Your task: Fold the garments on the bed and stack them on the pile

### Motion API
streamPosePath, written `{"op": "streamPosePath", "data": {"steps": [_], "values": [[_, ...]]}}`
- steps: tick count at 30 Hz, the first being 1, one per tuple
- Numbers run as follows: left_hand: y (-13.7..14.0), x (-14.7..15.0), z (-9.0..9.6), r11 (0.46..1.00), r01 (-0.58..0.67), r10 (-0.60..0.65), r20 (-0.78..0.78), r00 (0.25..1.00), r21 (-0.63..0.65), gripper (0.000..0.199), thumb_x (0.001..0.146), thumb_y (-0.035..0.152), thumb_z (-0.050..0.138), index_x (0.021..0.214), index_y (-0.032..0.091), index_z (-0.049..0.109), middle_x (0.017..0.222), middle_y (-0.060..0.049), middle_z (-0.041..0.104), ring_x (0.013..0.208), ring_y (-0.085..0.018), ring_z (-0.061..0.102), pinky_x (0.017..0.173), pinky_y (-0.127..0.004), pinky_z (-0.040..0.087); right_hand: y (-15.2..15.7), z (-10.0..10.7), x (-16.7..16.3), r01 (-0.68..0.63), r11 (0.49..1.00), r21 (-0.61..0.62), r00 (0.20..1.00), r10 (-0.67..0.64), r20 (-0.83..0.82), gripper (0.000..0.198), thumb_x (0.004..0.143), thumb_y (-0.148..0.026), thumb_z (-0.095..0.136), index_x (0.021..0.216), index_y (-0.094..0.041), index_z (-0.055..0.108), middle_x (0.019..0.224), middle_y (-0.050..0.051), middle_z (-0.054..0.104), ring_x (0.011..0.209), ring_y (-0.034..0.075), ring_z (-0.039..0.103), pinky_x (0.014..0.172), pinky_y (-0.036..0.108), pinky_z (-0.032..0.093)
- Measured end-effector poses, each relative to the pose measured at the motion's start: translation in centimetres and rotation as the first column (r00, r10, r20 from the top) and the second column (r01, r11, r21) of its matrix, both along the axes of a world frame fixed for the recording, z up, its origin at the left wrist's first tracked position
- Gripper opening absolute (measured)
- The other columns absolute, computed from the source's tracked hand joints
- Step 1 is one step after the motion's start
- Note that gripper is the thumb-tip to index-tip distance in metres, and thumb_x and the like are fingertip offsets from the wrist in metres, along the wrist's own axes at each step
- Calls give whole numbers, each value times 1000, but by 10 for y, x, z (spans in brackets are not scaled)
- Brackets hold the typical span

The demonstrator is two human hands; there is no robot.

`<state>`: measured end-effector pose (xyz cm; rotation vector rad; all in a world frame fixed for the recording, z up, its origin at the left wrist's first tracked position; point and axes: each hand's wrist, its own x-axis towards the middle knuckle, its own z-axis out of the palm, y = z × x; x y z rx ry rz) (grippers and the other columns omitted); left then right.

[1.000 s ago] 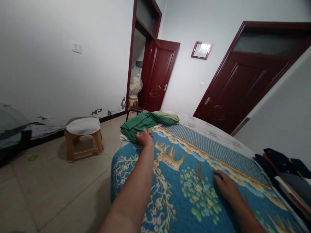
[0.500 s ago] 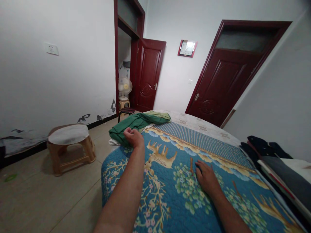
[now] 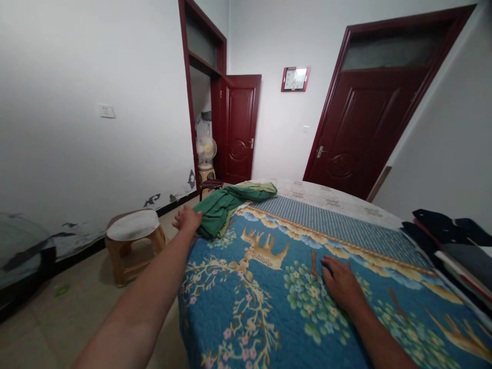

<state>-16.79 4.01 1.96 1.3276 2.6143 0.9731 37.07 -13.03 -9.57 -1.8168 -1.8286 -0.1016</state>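
My left hand point(image 3: 187, 220) is at the left end of a crumpled green cloth point(image 3: 219, 207), out over the bed's edge. Its fingers look apart, and the thumb side touches the cloth or lies right beside it. The cloth has a paler yellow-green part at its far end. It lies at the far left corner of a blue quilted bedspread point(image 3: 265, 287) printed with deer, flowers and leaves. My right hand point(image 3: 342, 282) rests on the bedspread by a printed tree, palm down, fingers a little spread, holding nothing.
Folded dark clothes point(image 3: 442, 225) are stacked at the right by the wall. Left of the bed stands a brown plastic stool point(image 3: 134, 225) with a pale top. A dark-seated stool point(image 3: 210, 183) and a fan point(image 3: 206, 148) stand near the open red door point(image 3: 240, 123).
My left hand has moved from above the green cloth to its left end, and its fingers have loosened from a fist. The cloth's near end is more bunched. The view has turned slightly left.
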Motion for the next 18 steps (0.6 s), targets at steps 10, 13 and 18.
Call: {"op": "streamPosePath", "data": {"steps": [10,13,18], "values": [[20,16,29,979,190,-179,-136,974,77,31,98,36,53,116,19,72,128,-22,70,123,-38,60,100,-55,51,0,2,-3,20,1000,10,1000,-20,1,42,96,-32,46,117,-19,80,135,14,74,131,30,65,128,52,33],[21,17,32,991,132,-130,-81,988,19,29,88,39,71,104,14,69,123,-25,70,126,-42,59,100,-59,51,0,2,-3,25,1000,14,1000,-25,-2,43,97,-32,44,117,-18,79,136,14,74,131,31,65,129,57,28],[9,3,27,985,166,-167,6,986,37,26,86,33,74,78,12,61,87,-19,71,109,-39,68,91,-56,54,-2,9,-6,15,1000,10,998,-14,-64,39,95,-30,49,115,-18,81,134,14,75,130,29,66,125,50,36]]}}
